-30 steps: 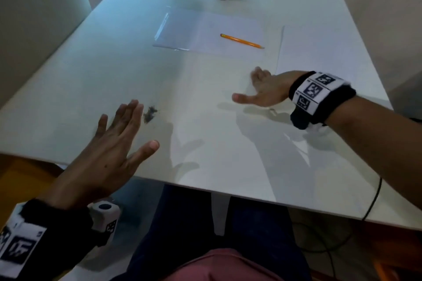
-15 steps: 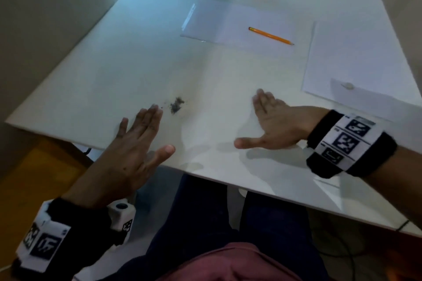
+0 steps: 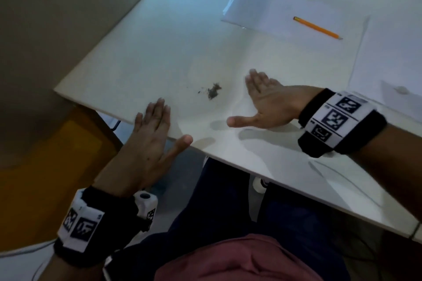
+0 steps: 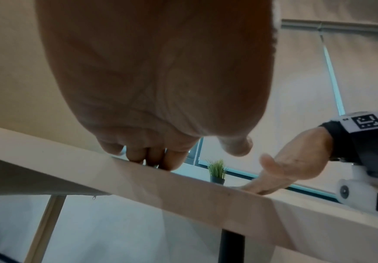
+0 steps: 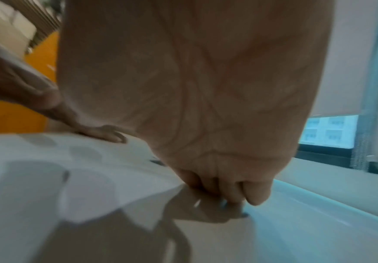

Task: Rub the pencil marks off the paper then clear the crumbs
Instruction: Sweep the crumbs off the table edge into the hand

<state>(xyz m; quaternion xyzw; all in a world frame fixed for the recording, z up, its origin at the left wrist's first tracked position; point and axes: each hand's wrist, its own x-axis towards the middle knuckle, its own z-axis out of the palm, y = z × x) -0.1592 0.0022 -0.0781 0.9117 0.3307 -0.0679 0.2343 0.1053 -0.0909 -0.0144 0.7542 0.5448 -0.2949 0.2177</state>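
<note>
Crumbs [image 3: 214,91] between two flat, empty grips: left hand [image 3: 150,141] at table [image 3: 141,52] edge, right hand [image 3: 269,102] edge-down.

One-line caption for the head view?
Open right hand sweeps eraser crumbs toward open left hand at the table edge.

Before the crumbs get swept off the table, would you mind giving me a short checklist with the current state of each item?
1. Crumbs gathered in one pile: mostly ok, a few specks trail to its left.
2. Right hand open, edge on the table behind the pile: ok.
3. Left hand open at the table's near edge to catch: ok, though it sits left of the pile.
4. Path from pile to edge clear: ok.
5. Pencil and papers out of the sweep: ok.
6. Pencil marks fully erased: cannot tell.
</note>
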